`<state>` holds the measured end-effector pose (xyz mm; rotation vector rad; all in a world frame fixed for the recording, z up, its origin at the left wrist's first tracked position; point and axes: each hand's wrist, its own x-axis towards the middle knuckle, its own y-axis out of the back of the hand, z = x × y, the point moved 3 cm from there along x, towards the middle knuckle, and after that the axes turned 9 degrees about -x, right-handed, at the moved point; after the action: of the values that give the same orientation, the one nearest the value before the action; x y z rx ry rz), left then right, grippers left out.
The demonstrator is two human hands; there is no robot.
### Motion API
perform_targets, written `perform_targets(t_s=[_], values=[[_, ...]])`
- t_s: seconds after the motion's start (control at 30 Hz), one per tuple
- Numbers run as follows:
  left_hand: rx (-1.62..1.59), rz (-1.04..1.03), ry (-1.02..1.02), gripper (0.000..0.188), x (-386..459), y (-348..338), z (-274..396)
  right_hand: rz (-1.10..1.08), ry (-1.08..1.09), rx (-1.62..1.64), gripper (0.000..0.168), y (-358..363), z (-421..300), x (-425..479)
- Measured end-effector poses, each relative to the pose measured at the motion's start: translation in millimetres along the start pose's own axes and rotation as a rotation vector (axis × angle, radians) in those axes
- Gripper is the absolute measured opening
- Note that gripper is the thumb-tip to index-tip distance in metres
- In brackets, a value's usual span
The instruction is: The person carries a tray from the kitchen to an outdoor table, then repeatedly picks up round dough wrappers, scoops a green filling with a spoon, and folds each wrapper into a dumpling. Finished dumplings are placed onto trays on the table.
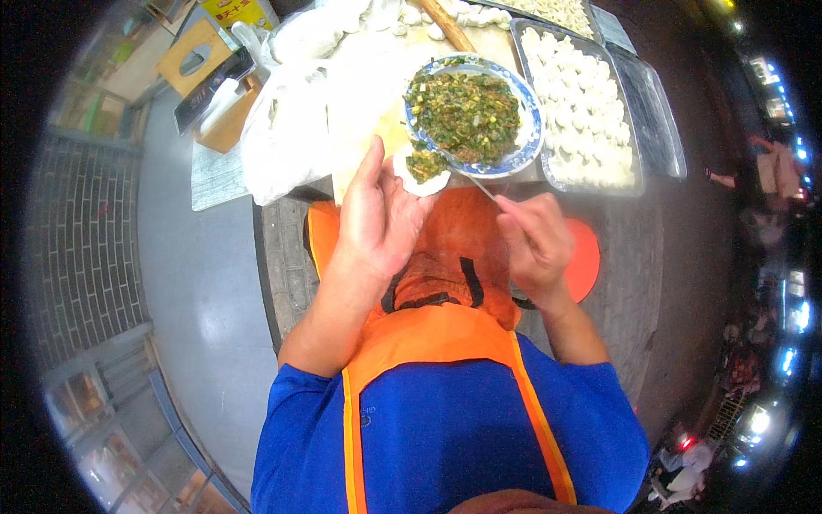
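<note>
A round dough wrapper (pixel 431 188) rests on the fingers of my left hand (pixel 384 215), thumb raised beside it. On the wrapper sits a mound of chopped green filling (pixel 425 165). Between thumb and fingers, my right hand (pixel 536 238) pinches a thin metal utensil (pixel 476 183); its far end is by the wrapper and the bowl's near rim, and its shape there is hard to make out. Just beyond both hands stands a blue-and-white bowl (pixel 534 144), holding more of the chopped green filling (pixel 465 115).
To the right, a clear tray (pixel 632 183) holds many shaped dumplings (pixel 578 109). A wooden rolling pin (pixel 446 24) lies behind the bowl near dough pieces (pixel 411 14). White plastic bags (pixel 286 128) and a wooden tissue box (pixel 194 56) are at left. A red round stool seat (pixel 583 260) shows below.
</note>
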<state>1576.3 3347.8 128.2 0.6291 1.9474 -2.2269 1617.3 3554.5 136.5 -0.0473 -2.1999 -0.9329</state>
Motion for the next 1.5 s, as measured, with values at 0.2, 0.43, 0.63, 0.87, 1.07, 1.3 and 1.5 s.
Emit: perform_targets(t_s=[0.2,0.43,0.63,0.87,1.07,1.3,1.5], values=[[0.011,-0.033,-0.005,0.058,2,1,0,0.008,0.050,0.063,0.026,-8,-7,3],[-0.027,-0.035,0.003,0.059,2,2,5,0.051,-0.285,0.109,0.016,-17,12,20],[0.034,-0.026,0.043,0.059,5,10,8,-0.077,0.099,-0.011,0.035,-14,-3,9],[0.183,-0.019,0.194,0.069,-14,23,16,-0.153,-0.386,0.423,0.011,11,5,20],[0.272,-0.087,0.245,0.073,-32,19,16,-0.271,-0.638,0.614,0.016,4,27,33],[0.264,-0.177,0.282,0.070,-36,13,15,-0.336,-0.695,0.655,0.018,10,44,31],[0.238,-0.128,0.211,0.059,-28,17,24,-0.078,-0.218,0.133,0.010,8,40,49]])
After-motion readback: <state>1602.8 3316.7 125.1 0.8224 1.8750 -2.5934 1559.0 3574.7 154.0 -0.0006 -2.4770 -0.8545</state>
